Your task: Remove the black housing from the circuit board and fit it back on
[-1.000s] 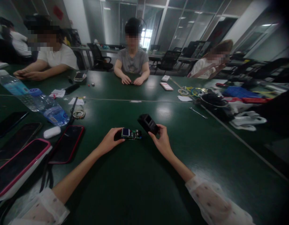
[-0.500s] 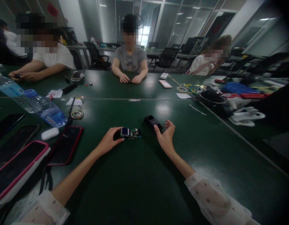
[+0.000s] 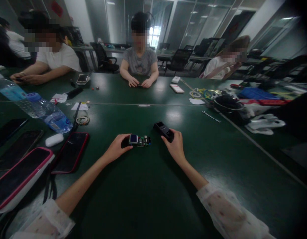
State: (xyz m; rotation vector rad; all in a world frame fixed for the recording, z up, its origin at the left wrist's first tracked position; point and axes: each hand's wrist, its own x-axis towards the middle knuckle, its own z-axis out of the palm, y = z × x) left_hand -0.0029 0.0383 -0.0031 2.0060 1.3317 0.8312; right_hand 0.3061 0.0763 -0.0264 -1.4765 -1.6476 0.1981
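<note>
Resting on the dark green counter (image 3: pixel 143 186), the left hand (image 3: pixel 117 147) pinches the near-left end of a small green circuit board (image 3: pixel 140 140) between thumb and curled fingers, which looks like a way to pin it flat and keep it from sliding while its face stays open to view. That board lies just ahead of the person, near the middle of the counter, its long axis running roughly left to right, with a small bluish-white screen at the hand's end facing up and the bare component end pointing right, toward the other hand. The right hand (image 3: pixel 176 147) lies just beside it, fingers closed over the near end of a black plastic casing (image 3: pixel 163 130), gripping it against the counter; the casing's long axis runs diagonally, its far end pointing up and left, away from the person, and its open recessed face turned upward. Board and casing sit close together but do not touch. To the left lie several phones, one in a red case (image 3: pixel 71 152), a larger pink-edged one (image 3: pixel 17 177), a white earbud case (image 3: pixel 54 139) and two water bottles (image 3: pixel 47 114) on their sides. Across the counter sit other people, each busy with small parts, and on the right lie cable coils (image 3: pixel 205 94) and a metal tool (image 3: pixel 211 116).
</note>
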